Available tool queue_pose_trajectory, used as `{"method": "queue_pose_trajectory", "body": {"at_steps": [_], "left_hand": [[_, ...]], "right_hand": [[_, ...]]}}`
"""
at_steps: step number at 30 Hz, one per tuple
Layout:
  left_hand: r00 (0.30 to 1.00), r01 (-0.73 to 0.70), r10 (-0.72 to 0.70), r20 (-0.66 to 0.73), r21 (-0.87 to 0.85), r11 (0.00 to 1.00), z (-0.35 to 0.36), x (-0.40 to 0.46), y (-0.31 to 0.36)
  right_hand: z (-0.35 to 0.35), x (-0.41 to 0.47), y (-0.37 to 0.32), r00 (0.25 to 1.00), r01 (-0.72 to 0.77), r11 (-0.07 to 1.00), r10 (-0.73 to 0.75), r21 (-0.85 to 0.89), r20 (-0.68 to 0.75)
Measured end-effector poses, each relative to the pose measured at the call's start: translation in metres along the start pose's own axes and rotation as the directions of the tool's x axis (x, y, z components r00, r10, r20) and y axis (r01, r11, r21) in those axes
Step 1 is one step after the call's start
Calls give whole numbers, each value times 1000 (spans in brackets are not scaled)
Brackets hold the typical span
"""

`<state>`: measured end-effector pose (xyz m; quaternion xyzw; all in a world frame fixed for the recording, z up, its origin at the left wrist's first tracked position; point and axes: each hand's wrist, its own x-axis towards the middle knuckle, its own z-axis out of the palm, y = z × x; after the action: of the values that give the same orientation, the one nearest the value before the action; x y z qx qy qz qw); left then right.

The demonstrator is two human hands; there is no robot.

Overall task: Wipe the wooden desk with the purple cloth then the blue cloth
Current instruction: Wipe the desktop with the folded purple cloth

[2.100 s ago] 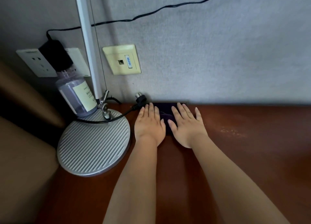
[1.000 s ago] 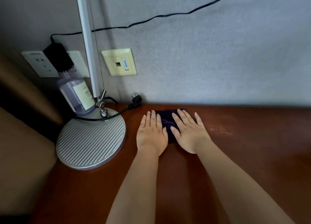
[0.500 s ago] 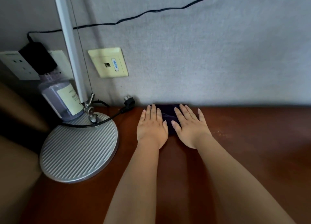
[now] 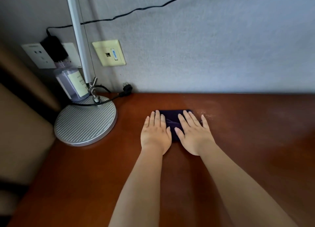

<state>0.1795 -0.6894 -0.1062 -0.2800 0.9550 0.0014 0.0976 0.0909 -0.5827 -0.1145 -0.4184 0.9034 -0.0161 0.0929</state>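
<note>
The purple cloth [image 4: 172, 118], folded into a dark flat pad, lies on the wooden desk [image 4: 247, 141] a little out from the wall, and both of the person's hands are laid flat on top of it. The left hand [image 4: 156, 133] covers the cloth's left end, fingers straight and close together, pointing toward the wall; the right hand [image 4: 194, 134] covers the right end, fingers straight and slightly fanned, the little finger reaching past the cloth's edge onto bare wood. Neither hand curls round the fabric: they press down on it with open palms, and the cloth shows only as a dark strip between the two thumbs and along the far side just past the fingertips. Just to the right of the right hand, a pale dusty smear [image 4: 207, 115] marks the desk surface. Off to the left, well apart from the hands, stands the round ribbed grey base [image 4: 85, 122] of a desk lamp, with its silver arm [image 4: 77, 32] rising up out of view. Behind the base, against the wall, sits a clear bottle [image 4: 71, 83] with a pale label. A black cable [image 4: 102, 102] runs over the base to a loose plug [image 4: 127, 88] lying at the desk's back edge. On the grey wall are a white power socket [image 4: 38, 56] with a black adapter [image 4: 54, 49] plugged in, and a cream data socket [image 4: 109, 52] beside the lamp arm.
</note>
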Motion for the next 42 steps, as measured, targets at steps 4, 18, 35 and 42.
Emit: {"method": "queue_pose_trajectory", "body": {"at_steps": [4, 18, 35, 42], "left_hand": [[1000, 3, -3, -22, -6, 1000, 3, 1, 0], [1000, -7, 7, -25, 25, 1000, -8, 68, -15], [999, -47, 46, -23, -50, 998, -8, 64, 11], [1000, -18, 18, -8, -22, 1000, 2, -5, 41]], "right_hand": [[3, 1, 3, 1000, 22, 1000, -21, 12, -17], [-15, 81, 14, 994, 109, 987, -111, -121, -14], [-13, 53, 33, 999, -32, 997, 33, -63, 10], [-5, -18, 41, 1000, 7, 999, -7, -37, 9]]}}
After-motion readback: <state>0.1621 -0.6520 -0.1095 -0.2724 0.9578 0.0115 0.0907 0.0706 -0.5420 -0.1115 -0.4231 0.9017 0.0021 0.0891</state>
